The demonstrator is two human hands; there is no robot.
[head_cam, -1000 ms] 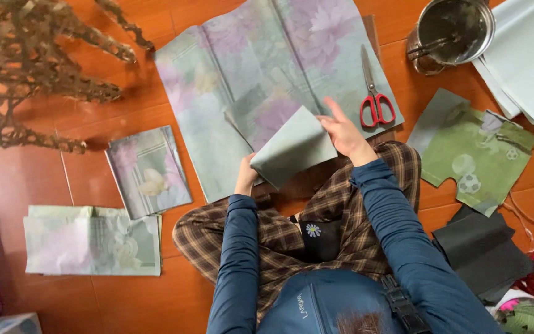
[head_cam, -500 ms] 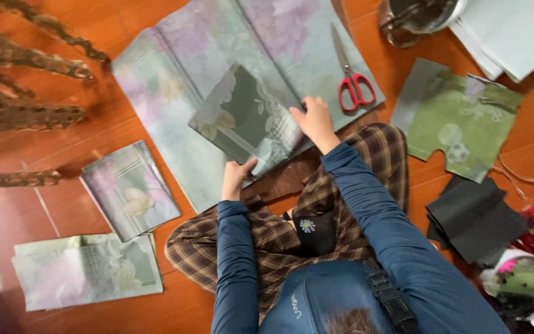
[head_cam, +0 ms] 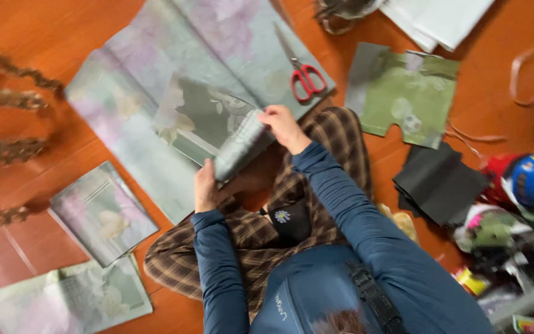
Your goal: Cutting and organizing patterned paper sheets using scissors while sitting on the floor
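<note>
- Head view: I am watching my right hand (head_cam: 284, 125) pinching the upper corner of a folded floral sheet (head_cam: 208, 120), fingers closed around its edge.
- My left hand (head_cam: 205, 185) is gripping the same sheet at its lower corner, at about seven o'clock from the right hand; the strip between the two hands is curling up off the floor.
- The folded floral sheet is lying at ten o'clock from the right hand, its dark green patterned face showing, resting on top of a large pale floral sheet (head_cam: 156, 74) that is spread over the orange wooden floor (head_cam: 50, 37).
- Red-handled scissors (head_cam: 304, 77) are sitting on that large sheet at one o'clock from the right hand, near it but not touching it.
- A green cut-out piece (head_cam: 406, 93) is lying on the floor at two o'clock, well apart from the hands.
- A stack of black sheets (head_cam: 437, 185) is lying at four o'clock, just below the green piece.
- A smaller folded floral piece (head_cam: 103, 213) is lying at eight o'clock from the left hand, with another floral piece (head_cam: 69, 300) beyond it toward the bottom-left corner.
- My crossed legs in plaid trousers (head_cam: 335, 142) are sitting directly under both hands.
</note>
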